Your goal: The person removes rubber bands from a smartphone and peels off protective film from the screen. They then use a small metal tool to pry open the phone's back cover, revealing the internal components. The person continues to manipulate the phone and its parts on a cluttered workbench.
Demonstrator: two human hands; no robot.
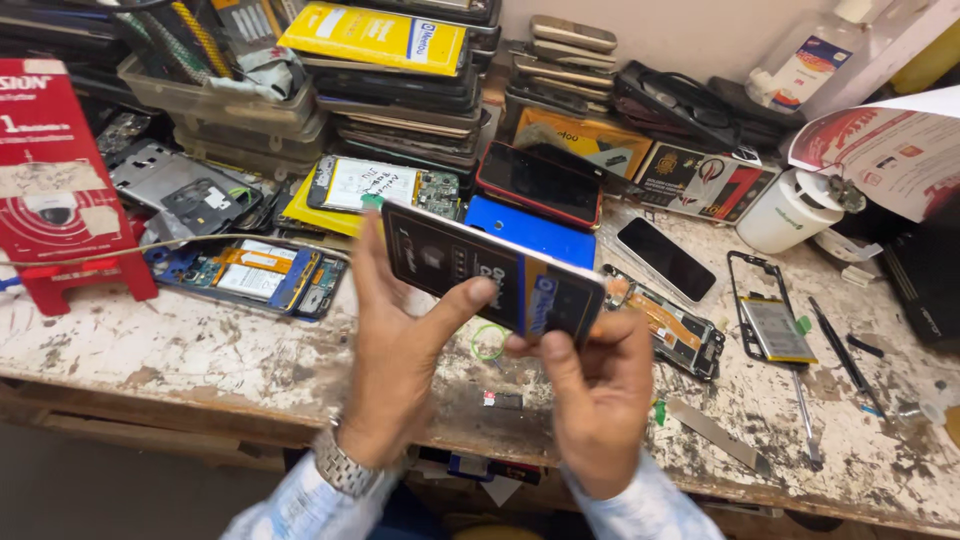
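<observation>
Hands both clamp a flat dark phone-part box [490, 268] above workbench [200, 350]: left hand [395, 345] w/ thumb on face, right hand [600, 385] pinching lower corner. Corner-only pinch could slip, dropping box onto opened phone [672, 330] below.

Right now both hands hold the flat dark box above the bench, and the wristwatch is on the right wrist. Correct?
Not quite. The head view shows the wristwatch on the left wrist. Both the left hand and right hand do hold the flat dark box above the bench.
</observation>
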